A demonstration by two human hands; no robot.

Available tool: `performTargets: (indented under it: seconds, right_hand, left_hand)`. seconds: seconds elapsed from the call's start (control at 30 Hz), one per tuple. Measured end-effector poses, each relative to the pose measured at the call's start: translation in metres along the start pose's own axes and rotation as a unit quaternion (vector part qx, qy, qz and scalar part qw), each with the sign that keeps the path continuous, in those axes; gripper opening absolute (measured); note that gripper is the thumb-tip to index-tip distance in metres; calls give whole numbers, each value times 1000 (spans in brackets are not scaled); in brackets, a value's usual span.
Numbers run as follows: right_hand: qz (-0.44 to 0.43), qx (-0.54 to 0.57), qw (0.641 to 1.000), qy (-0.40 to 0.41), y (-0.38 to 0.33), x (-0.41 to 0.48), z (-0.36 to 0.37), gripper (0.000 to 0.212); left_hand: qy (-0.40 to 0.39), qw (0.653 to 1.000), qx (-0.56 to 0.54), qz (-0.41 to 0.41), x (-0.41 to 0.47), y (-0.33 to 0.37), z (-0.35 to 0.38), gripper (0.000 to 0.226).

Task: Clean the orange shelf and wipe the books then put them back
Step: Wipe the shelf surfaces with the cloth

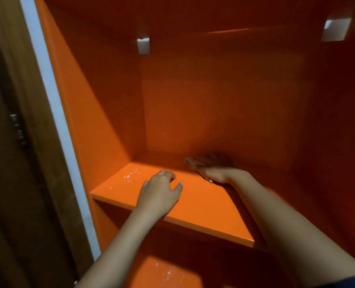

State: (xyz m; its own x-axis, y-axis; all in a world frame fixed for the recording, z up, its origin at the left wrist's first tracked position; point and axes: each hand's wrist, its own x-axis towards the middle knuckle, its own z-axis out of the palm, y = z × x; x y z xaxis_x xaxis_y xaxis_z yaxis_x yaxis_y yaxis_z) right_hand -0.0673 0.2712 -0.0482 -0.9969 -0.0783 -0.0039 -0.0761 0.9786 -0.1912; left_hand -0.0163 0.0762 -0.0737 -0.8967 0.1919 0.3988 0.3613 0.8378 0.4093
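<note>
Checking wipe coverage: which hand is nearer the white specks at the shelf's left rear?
Left. The left hand rests on the shelf board just right of the white specks; the right hand is farther right, by the back wall.

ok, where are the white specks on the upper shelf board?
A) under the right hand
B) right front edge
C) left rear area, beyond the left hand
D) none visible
C: the white specks lie on the shelf board toward its left rear, beyond the left hand, while the right hand presses a cloth at the back right.
</note>
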Motion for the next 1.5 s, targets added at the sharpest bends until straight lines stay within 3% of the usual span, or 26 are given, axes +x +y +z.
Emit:
performTargets:
  seconds: [0.1, 0.17, 0.27, 0.4, 0.47, 0.53, 0.63, 0.73, 0.9, 1.07, 1.23, 1.33, 1.4, 1.5]
  right_hand:
    - [-37, 21, 999, 6, -11, 13, 1, 67]
    - [-66, 21, 998, 16, -17, 23, 4, 56]
    - [-91, 19, 996, 7, -27, 31, 5, 49]
    - [-158, 67, 984, -35, -43, 19, 2, 49]
    - [-199, 141, 968, -67, -56, 10, 5, 44]
    - [-210, 111, 970, -41, -71, 7, 11, 44]
    - [-224, 31, 974, 9, -95, -1, 21, 42]
    - [-241, 52, 968, 33, -126, -19, 29, 39]
    - [-309, 102, 943, 64, -169, -43, 39, 33]
    - [-319, 312, 895, 11, -191, -59, 32, 29]
    - [-237, 400, 879, 105, -158, -52, -2, 33]
    - [-191, 383, 891, 149, -125, -38, -12, 30]
    - [-150, 353, 913, 139, -105, -21, -10, 27]
    - [-93, 313, 943, 59, -80, 19, 5, 26]
  left_hand:
    - [9, 999, -34, 10, -2, -10, -3, 32]
    - [36, 998, -57, 17, -4, -18, -7, 25]
    - [156, 985, -69, 28, -7, -33, -19, 24]
    - [354, 932, -46, 64, -13, -52, -52, 25]
    - [419, 904, -17, 81, -12, -63, -67, 33]
    - [453, 888, -3, 74, -10, -77, -79, 45]
    - [434, 897, -72, 51, -9, -91, -96, 56]
    - [350, 922, -157, 53, -6, -101, -108, 58]
    - [258, 945, -166, 116, -4, -120, -108, 59]
    - [234, 955, -151, 99, -2, -131, -106, 60]
    - [223, 958, -162, 82, -4, -130, -109, 62]
    - [226, 957, -164, 76, -3, -131, -107, 64]
    - [235, 956, -160, 75, -3, -130, -106, 66]
    - [243, 956, -151, 67, -5, -129, -107, 64]
